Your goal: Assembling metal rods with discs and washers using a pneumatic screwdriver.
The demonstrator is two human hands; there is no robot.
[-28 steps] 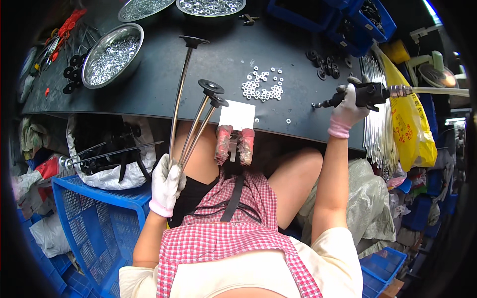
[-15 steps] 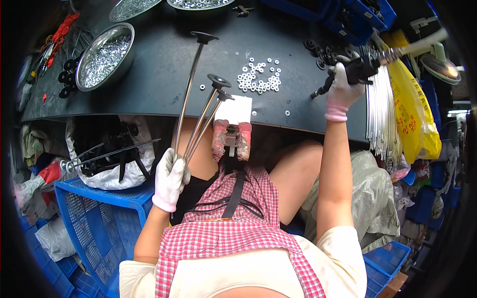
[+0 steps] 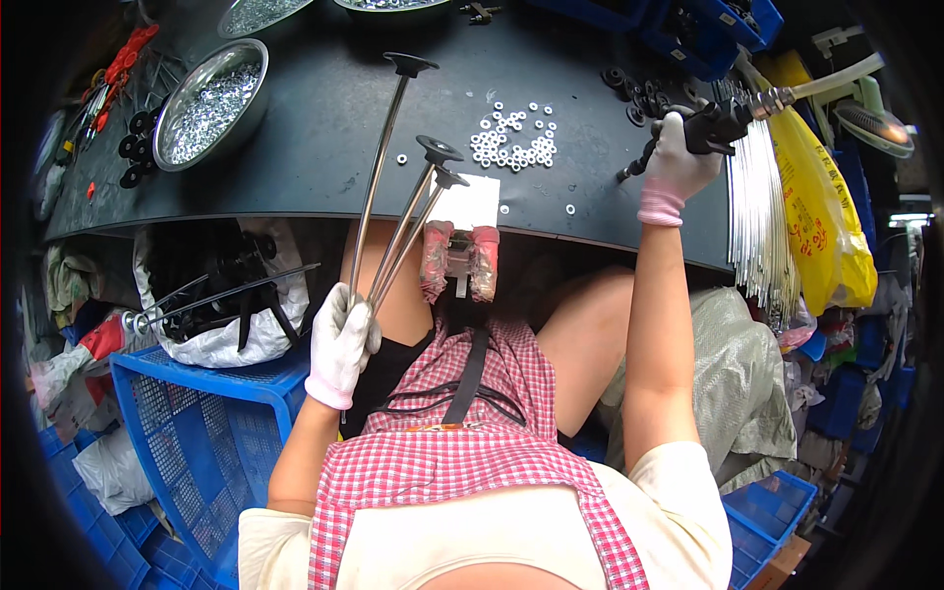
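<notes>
At the upper right of the frame, the person's right hand [image 3: 677, 162], in a white glove with a pink cuff, grips a black air-powered driver tool [image 3: 710, 128]. Since a moment ago this hand has lifted the tool up and away from the dark worktable [image 3: 324, 128], carrying it further toward the upper right. Its bit now points down and to the left, clear of the table surface. A pale hose [image 3: 831, 84] leads off the tool's back end toward the right edge. Judging by this, a round of fastening looks finished and the tool is being drawn back. The fingers are wrapped fully around the tool's handle, with no gap showing.

At the centre left, the gloved left hand [image 3: 341, 339] is closed in a fist around the lower ends of three metal rods [image 3: 393, 231]. It has barely moved. The rods fan upward over the table edge, and each ends in a dark round cap [image 3: 410, 65] resting above the tabletop.

Just right of the rod tips lies a scatter of small silver washers [image 3: 511, 138]. Below them, at the table's near edge, sits a small white plate over a red-jawed clamp fixture [image 3: 459, 256]. A metal bowl of small parts [image 3: 208, 98] stands at the upper left. A blue crate [image 3: 202, 423] sits at the lower left, and a yellow bag [image 3: 821, 211] hangs at the right.
</notes>
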